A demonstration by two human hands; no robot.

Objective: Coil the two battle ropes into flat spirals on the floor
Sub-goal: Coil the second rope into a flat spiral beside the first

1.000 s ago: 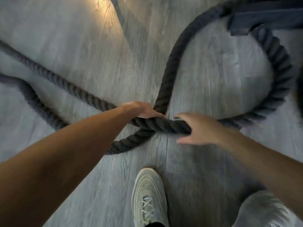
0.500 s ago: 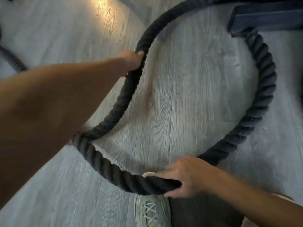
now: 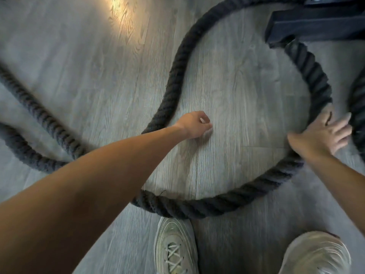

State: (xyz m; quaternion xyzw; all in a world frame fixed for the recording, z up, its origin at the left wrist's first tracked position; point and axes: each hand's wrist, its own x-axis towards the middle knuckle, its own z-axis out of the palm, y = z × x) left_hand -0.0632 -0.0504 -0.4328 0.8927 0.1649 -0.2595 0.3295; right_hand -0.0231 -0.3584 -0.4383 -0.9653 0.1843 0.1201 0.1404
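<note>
Rope, thick, dark grey and twisted (image 3: 227, 204), is pressed at the right of its wide loop by the spread fingers (image 3: 344, 125) of the right hand (image 3: 324, 135); these fingers are splayed flat over the strand, and whether anything is gripped beneath the palm cannot be told. The fingers (image 3: 205, 123) of the left hand (image 3: 194, 125) are curled loosely inside the loop, just beside the left-hand curve, and appear to hold nothing.

One large open ring is laid on the grey wood-grain floor (image 3: 227, 95), its near arc just beyond the pale laced left shoe (image 3: 174, 248). For a flat spiral, the ring would best be tightened: the right side should be pushed inward and the strand slid along the floor, not lifted, so that each turn is set touching the last with no crossing. The twist should be allowed to roll out, or kinks may be raised.

More rope is trailed away at the left (image 3: 39, 123) in two lines, and a further dark curve is seen at the right edge (image 3: 357, 99). Whether these belong to the same rope or the second one cannot be told. The far end of the loop is hidden under a dark rectangular bar (image 3: 316, 24), itself cut off by the frame. The pale right shoe (image 3: 316, 254) is blurred.
</note>
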